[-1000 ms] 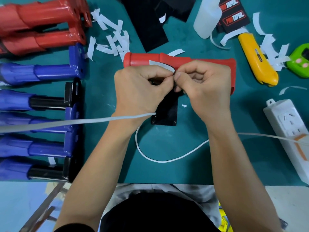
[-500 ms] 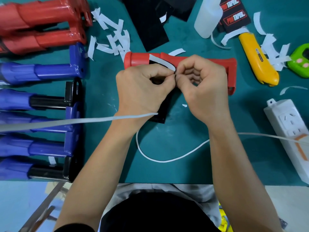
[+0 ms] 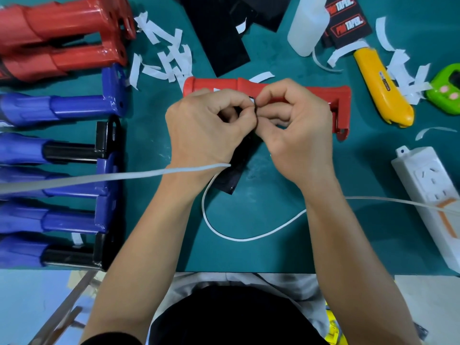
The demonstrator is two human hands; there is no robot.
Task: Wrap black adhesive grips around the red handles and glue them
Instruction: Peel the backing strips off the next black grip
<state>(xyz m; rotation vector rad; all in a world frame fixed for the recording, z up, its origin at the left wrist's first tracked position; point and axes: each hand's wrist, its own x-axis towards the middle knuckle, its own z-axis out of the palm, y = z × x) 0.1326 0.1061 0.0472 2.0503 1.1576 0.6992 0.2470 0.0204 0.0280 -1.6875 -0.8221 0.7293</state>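
Black grip (image 3: 230,181) pinched at its top edge, left hand (image 3: 206,130) and right hand (image 3: 296,135) together | tail swung leftward since a second ago | red handle (image 3: 211,83) bare on bench (image 3: 249,255) behind | likely peeling backing; wrap not started

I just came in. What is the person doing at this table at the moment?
A person works at a green mat. The left hand and the right hand both pinch the top edge of a black grip strip, close to a red handle lying on the mat. The strip is not yet wrapped on it. White paper scraps lie nearby.
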